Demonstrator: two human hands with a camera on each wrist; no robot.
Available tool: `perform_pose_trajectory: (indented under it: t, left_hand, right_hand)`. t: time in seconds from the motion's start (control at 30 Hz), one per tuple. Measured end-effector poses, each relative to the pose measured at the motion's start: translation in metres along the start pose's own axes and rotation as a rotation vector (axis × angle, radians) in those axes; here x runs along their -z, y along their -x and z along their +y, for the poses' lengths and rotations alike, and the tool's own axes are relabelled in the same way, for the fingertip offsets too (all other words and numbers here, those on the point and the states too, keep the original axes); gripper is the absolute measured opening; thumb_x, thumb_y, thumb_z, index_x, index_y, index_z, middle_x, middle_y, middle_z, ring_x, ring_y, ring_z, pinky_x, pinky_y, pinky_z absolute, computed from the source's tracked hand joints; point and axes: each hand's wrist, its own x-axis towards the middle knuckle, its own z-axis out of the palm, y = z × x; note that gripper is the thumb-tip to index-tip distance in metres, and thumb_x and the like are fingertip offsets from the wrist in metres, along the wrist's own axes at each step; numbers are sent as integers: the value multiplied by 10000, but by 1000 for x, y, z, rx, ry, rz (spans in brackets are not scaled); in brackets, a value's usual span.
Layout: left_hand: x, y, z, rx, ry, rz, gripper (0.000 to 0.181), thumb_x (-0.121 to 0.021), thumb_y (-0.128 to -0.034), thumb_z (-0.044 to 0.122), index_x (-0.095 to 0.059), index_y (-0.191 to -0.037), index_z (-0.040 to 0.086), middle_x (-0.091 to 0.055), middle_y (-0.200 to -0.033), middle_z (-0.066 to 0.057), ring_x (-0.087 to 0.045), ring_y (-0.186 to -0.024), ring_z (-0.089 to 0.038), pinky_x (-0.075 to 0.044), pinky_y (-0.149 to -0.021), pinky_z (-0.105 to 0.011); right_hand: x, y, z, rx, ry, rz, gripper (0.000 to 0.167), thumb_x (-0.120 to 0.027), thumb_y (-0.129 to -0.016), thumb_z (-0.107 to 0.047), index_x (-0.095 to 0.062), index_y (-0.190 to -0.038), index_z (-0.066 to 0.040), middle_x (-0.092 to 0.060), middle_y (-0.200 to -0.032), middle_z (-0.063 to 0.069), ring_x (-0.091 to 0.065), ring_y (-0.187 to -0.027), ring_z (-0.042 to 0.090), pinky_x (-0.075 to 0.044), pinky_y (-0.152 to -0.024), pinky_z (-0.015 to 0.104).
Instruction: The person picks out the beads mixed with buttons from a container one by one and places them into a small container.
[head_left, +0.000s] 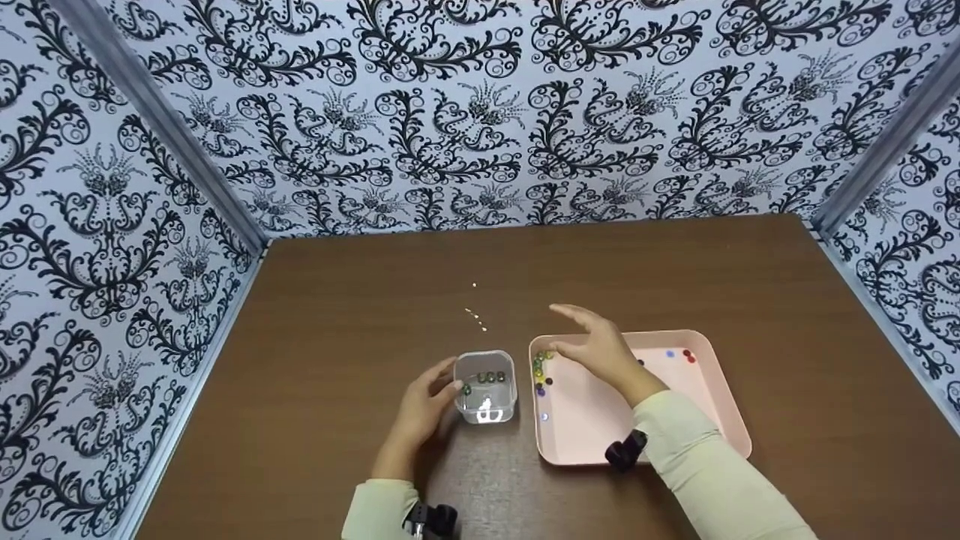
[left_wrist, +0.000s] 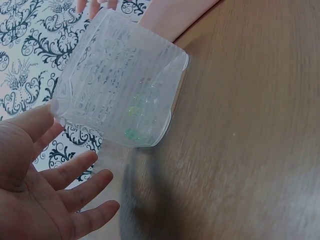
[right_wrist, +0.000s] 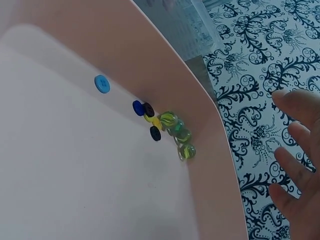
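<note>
A small clear plastic container (head_left: 486, 409) holds several greenish marbles (head_left: 491, 376). At its left side, my left hand (head_left: 421, 409) pinches the rim between thumb and forefinger, the other fingers spread, as the left wrist view shows. My right hand (head_left: 600, 351) hovers over the back left part of a pink tray (head_left: 731, 405), fingers spread, holding nothing. Along the tray's left wall lie several marbles (right_wrist: 183, 136) in a cluster. Beside them are dark buttons (right_wrist: 155, 133), a yellow button (right_wrist: 156, 123) and a light blue button (right_wrist: 102, 84).
Two red buttons (head_left: 688, 355) and a blue button (head_left: 670, 353) lie at the tray's back right. Light spots show on the brown table (head_left: 337, 315) behind the container. Patterned walls (head_left: 480, 112) enclose the table at the back and sides.
</note>
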Motion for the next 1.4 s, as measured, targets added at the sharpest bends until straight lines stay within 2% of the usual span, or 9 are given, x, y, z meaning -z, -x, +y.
perform_pose_trajectory:
  t: [0.23,0.53,0.67,0.87,1.4]
  left_hand:
    - [0,-3,2,7,-10,16,434,-615,-928,79,-517,-1317,-86,-588,-1251,-280,-557,-1179,-420,-443,-1003,-499]
    - [0,-5,3,14,-17,9,439,-613,-931,85,-509,-1320,-90,-582,-1257,-284,-559,-1171,-426,-444,-1000,-504]
    - [1,-4,3,17,-21,11,436,-615,-930,84,-515,-1321,-82,-583,-1257,-283,-564,-1167,-420,-444,-1001,-501]
    - [1,-4,1,31,26,-4,436,-604,-932,63,-505,-1333,-77,-577,-1250,-296,-553,-1185,-420,-449,-996,-495]
    - [1,1,-1,35,51,-9,434,-603,-935,70,-508,-1334,-70,-583,-1250,-287,-548,-1191,-416,-426,-1014,-512]
  right_hand:
    - [4,-4,0,-17,-43,16,552,-770,-806,-101,-587,-1327,-82,-547,-1378,135,-446,-1322,329,-345,-1093,499]
    - [7,-8,5,-29,-92,33,514,-756,-798,-35,-605,-1290,-32,-595,-1318,141,-477,-1294,323,-350,-1095,469]
    - [7,-9,8,-39,-123,33,480,-735,-805,-11,-617,-1270,-25,-605,-1300,149,-483,-1285,327,-345,-1091,491]
    - [6,-9,10,-39,-156,24,422,-725,-806,-3,-640,-1219,8,-640,-1232,175,-525,-1233,337,-379,-1045,531]
    - [3,-5,19,-61,-170,-5,391,-730,-808,-14,-657,-1192,8,-655,-1205,170,-550,-1203,332,-398,-1032,529]
